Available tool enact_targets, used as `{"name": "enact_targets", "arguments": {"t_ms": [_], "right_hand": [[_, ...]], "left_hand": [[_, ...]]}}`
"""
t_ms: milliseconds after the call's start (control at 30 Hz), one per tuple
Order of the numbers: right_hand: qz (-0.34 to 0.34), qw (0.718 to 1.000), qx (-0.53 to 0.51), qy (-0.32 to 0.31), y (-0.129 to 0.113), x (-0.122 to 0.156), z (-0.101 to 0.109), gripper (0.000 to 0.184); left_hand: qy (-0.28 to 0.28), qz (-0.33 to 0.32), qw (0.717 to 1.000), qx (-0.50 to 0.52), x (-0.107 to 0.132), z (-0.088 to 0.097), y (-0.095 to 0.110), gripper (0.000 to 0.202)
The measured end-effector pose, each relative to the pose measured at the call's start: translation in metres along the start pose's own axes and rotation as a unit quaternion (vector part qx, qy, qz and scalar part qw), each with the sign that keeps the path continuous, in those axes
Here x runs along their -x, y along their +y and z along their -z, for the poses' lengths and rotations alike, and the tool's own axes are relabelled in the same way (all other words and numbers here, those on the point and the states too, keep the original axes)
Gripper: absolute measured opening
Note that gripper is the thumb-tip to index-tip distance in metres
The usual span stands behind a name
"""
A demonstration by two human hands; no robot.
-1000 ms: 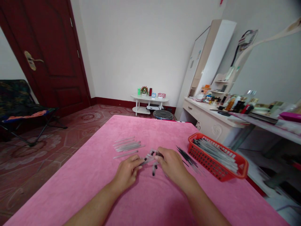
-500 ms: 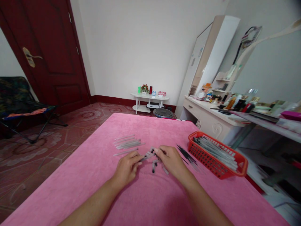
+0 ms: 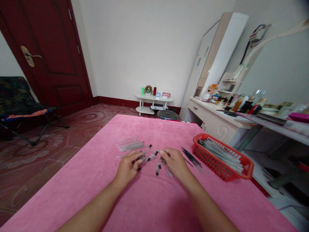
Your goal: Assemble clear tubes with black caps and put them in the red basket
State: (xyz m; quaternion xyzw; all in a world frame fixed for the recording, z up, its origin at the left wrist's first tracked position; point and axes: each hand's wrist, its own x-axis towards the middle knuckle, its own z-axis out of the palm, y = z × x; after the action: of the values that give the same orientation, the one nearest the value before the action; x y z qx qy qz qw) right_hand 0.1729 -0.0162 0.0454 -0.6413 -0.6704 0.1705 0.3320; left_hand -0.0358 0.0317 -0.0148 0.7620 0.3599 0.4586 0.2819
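Observation:
My left hand (image 3: pixel 127 167) is closed around a slim grey pen (image 3: pixel 146 150) whose dark end points up and away. A second dark end shows below the fingers. Over a loose cluster of short clear-and-black pen caps (image 3: pixel 158 168) is my right hand (image 3: pixel 173 161), its thumb and fingertips pinched together. Whether a cap is between them is hidden. Beyond my left hand lies a row of translucent pen barrels (image 3: pixel 130 145). Thin black pen refills (image 3: pixel 191 157) lie to the right of my right hand.
A red plastic basket (image 3: pixel 223 176) filled with pen barrels stands on the right of the pink cloth (image 3: pixel 154 203). Past the right edge is a dressing table (image 3: pixel 212 112) crowded with bottles. A low white stand (image 3: pixel 146 111) is by the far wall; a folding chair (image 3: pixel 24 111) stands left.
My left hand has drawn slightly left, away from the caps, and the pen's dark end now shows above its fingers. My right hand stays over the caps, with only a slight shift.

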Motion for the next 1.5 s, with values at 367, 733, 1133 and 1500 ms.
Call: {"name": "enact_targets", "arguments": {"t_ms": [367,733,1133,1500], "right_hand": [[0.067,0.976,0.18,-0.102,0.015,0.004,-0.023,0.035],[0.058,0.967,0.224,-0.108,0.01,0.008,-0.016,0.029],[-0.031,0.985,-0.165,0.045,0.003,-0.005,-0.006,0.015],[-0.143,0.85,-0.506,-0.031,-0.008,0.003,-0.02,0.039]], "left_hand": [[0.109,0.222,0.906,0.344,-0.007,0.003,-0.001,0.039],[0.069,0.219,0.912,0.339,-0.006,0.003,0.0,0.043],[0.094,0.248,0.863,0.429,-0.003,0.0,0.005,0.036],[0.101,0.267,0.84,0.461,-0.005,0.002,0.013,0.038]]}}
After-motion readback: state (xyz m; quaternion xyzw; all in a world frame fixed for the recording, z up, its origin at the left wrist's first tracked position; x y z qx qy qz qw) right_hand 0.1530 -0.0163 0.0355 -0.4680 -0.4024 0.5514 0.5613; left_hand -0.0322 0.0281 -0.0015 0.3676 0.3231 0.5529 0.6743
